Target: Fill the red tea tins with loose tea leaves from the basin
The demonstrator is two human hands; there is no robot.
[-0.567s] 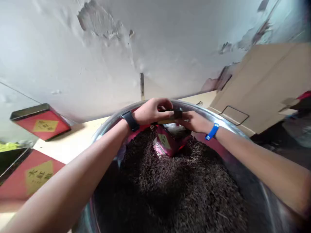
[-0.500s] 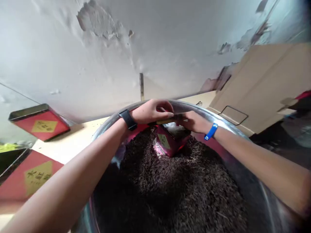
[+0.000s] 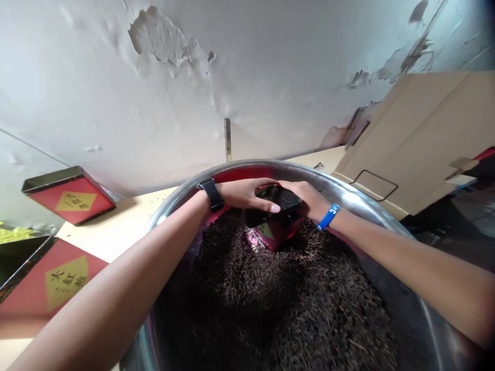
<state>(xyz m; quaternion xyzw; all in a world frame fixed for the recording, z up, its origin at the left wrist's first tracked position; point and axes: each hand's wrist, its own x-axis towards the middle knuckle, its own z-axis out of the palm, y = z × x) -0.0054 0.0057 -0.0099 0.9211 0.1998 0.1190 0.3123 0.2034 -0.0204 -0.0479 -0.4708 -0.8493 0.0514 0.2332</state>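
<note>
A red tea tin with a yellow diamond label stands tilted in a heap of dark dried tea leaves. The leaves lie inside a large round metal basin. Over the tin's top is a black tin lid. My left hand grips the lid's left side, its thumb lying across the top. On the far right side, my right hand is wrapped round the lid's edge, its fingertips mostly hidden. Whether the lid is fully seated cannot be seen.
Two more red tins with yellow labels, an upper one and a nearer open one, are on the pale tabletop at left. A large cardboard box stands at right. The peeling wall rises behind the basin.
Both hands have come down with the black lid, from above the tin's far edge onto its top. The tin's opening, visible before, is now covered.
</note>
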